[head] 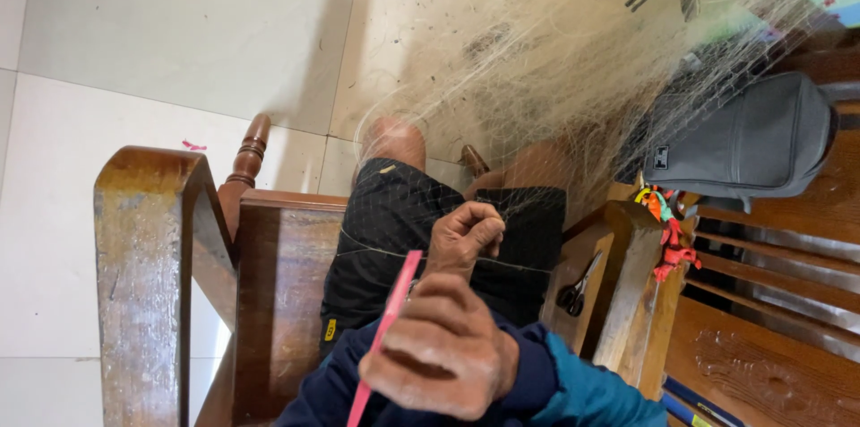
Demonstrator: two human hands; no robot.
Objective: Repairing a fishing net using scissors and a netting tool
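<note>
Head view, frame appears rotated sideways. Person sits in a wooden chair [269,257], black shorts [403,230] on, knees bare.

One hand [443,355] is near the lens, fingers curled shut around a thin pink netting needle [385,328]; the needle runs diagonally from bottom edge up toward the other hand. Other hand [466,234] sits further out over the lap, fingers bunched, pinching a strand of the fishing net [555,42] at the fingertips. Can't tell for sure which hand is left or right given the rotation; dark blue sleeve with teal cuff [573,387] covers the near wrist.

Net: pale fine mesh, piled on the tiled floor [179,24] ahead of the knees, draped back over the legs and lap. A taut line of it crosses the shorts between the hands.

Scissors [573,288] lie on the chair's armrest, beside the lap. Grey backpack [752,136] rests on the adjacent wooden bench [770,337], bright red-orange scraps [667,230] just beside it.
</note>
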